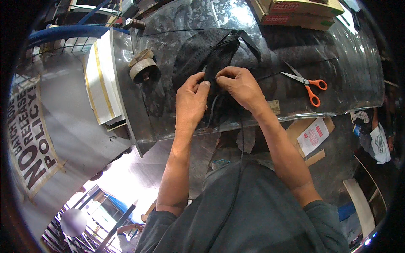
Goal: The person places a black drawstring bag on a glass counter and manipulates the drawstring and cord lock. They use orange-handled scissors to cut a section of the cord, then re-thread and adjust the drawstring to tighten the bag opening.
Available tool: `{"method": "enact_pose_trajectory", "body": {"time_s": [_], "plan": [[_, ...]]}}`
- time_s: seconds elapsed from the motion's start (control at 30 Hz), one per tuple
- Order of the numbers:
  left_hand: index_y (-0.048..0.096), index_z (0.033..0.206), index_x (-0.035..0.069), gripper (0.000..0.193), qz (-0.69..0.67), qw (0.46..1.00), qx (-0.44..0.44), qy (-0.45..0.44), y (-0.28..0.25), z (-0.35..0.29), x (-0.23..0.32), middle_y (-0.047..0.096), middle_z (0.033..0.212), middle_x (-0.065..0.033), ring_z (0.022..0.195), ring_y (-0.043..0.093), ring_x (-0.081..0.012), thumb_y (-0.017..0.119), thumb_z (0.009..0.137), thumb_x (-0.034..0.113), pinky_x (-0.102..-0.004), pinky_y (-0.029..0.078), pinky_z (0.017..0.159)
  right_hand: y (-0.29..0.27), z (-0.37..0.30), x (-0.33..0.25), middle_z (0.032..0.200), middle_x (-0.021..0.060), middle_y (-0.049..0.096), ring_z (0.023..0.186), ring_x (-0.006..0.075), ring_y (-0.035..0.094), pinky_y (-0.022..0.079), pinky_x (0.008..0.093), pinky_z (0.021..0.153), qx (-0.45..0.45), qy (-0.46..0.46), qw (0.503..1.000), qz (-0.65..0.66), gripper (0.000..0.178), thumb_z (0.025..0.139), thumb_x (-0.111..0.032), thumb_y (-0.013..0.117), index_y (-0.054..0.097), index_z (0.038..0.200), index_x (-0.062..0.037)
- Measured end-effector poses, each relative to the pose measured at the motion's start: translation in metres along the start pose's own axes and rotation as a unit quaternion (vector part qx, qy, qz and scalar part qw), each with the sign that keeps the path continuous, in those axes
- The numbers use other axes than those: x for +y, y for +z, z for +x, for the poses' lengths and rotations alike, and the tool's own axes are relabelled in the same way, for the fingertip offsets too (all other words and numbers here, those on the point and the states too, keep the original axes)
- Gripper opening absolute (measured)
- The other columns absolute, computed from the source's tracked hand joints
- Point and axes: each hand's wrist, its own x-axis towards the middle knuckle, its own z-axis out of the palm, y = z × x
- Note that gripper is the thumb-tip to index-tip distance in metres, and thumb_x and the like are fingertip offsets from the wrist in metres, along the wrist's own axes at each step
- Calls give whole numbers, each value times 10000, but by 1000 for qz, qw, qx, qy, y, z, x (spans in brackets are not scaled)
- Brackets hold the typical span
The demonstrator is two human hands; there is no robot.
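A black mesh fabric piece (190, 52), perhaps a bag, lies bunched on the dark sheet-covered table, with a strap loop (250, 43) sticking out at its far right. My left hand (192, 101) pinches the black strap (209, 76) at the near end of the fabric, thumb on top. Close beside it on the right, the fingertips of my right hand (240, 84) are pressed together at the same strap. Whether a small part sits between those fingertips is hidden. A thin dark cord (214, 105) hangs below my hands.
Orange-handled scissors (306, 80) lie partly spread to the right. A tape roll (143, 69) stands at the left, near stacked white boards (101, 80). Cardboard boxes (295, 19) rest at the far right. A small brown bottle (136, 23) lies at the far left.
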Motion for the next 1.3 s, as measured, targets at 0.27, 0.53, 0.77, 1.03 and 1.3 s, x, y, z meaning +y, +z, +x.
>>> {"method": "enact_pose_trajectory", "body": {"time_s": [0.27,0.53,0.77,1.03,1.3], "plan": [[700,1236,-4,299,-35,999,6,6,-3,6,-1,647,723,-23,498,571,-86,649,1014,191,-255,448,485,2,5,-4,850,141,742,774,218,689,512,374,748,-13,-7,1000,-3,338,910,-269,654,746,1065,18],[713,1135,-3,240,-36,999,-17,-11,-1,15,10,652,691,-23,500,569,-86,683,998,191,-252,445,487,-3,6,-18,901,161,756,822,238,706,523,376,801,-40,-8,999,-19,344,913,-242,652,744,1104,28],[729,1053,29,166,-1,995,84,46,-2,8,11,663,778,-10,587,574,-58,696,996,181,-238,444,528,4,-2,-28,1090,164,726,1028,347,686,538,432,925,116,-145,970,-156,284,915,-195,680,759,1129,-27],[728,1032,22,155,-49,982,100,152,-28,-5,31,669,809,4,619,552,-39,704,1005,173,-220,425,536,15,2,-43,1110,120,729,1051,311,632,505,422,949,47,-290,952,-83,191,902,-141,714,775,1060,-55],[711,1152,35,258,-38,983,36,177,-40,5,33,687,977,-46,791,623,-113,764,928,152,-276,519,716,6,-4,-63,926,77,759,896,164,655,507,337,813,-10,-106,993,41,242,924,-224,704,763,1030,-16]]}}
